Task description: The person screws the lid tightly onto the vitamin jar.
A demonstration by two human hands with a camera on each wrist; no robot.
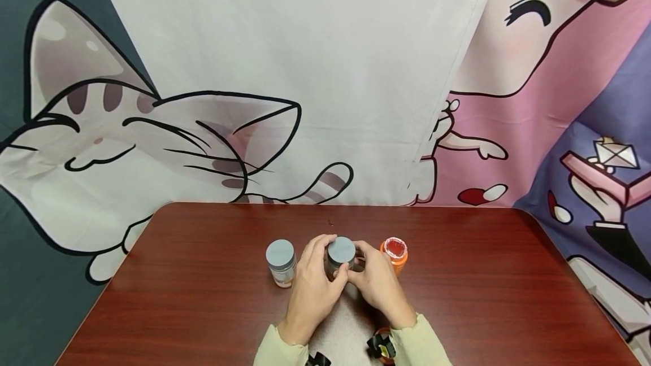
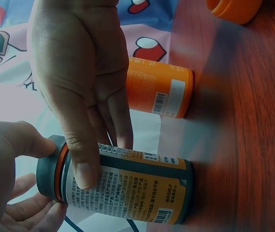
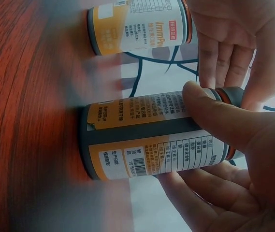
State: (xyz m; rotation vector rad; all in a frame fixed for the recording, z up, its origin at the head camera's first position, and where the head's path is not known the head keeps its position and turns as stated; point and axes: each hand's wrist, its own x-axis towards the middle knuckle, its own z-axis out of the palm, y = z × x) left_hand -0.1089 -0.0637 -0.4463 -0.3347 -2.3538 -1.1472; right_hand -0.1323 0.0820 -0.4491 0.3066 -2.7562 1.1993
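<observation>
Between both hands is a middle supplement bottle [image 2: 142, 186] with a dark grey-green cap [image 1: 341, 250] and a white, orange and dark printed label. My left hand [image 1: 313, 284] holds the cap, its thumb and fingers around the rim in the left wrist view. Around the label just below the cap, my right hand [image 1: 380, 282] grips the body, thumb on one side and fingers on the other. The bottle stands upright, its base at the tabletop. A similar capped bottle [image 1: 281, 264] stands to the left. Right of the hands is an orange bottle [image 1: 396, 253] with a red-and-white top, partly hidden by my right hand.
The brown wooden table [image 1: 203, 309] ends at a back edge before a printed cloth [image 1: 305, 44]. A round orange piece [image 2: 236, 9], partly seen, lies near my right sleeve. Black wrist gear [image 1: 380, 346] sits at my right cuff.
</observation>
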